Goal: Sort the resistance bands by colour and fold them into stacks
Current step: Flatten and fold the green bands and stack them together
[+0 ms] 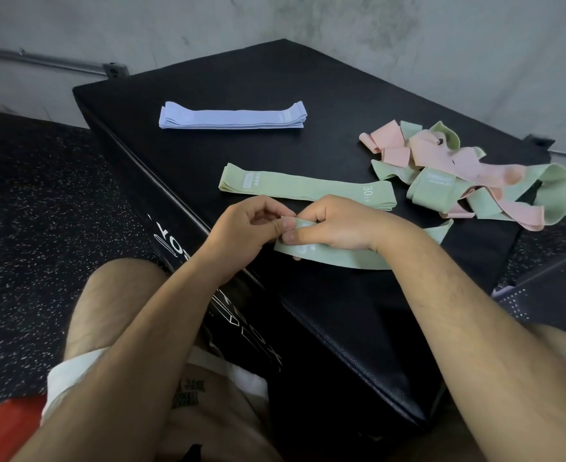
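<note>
At a black padded box (341,311), we pinch one end of a green band (341,256) w/ both hands. Our left hand (251,225) has fingers curled, thumb & forefinger closed on the band's tip. Our right hand (335,225) clamps it just beside, thumb on top. The rest of the band trails right across the box top, under our right wrist. Just behind lies a folded green stack (305,188) marked 30 LB. Farther back sits a folded lavender stack (233,115). At right is a tangled pile of pink & green bands (468,171).
</note>
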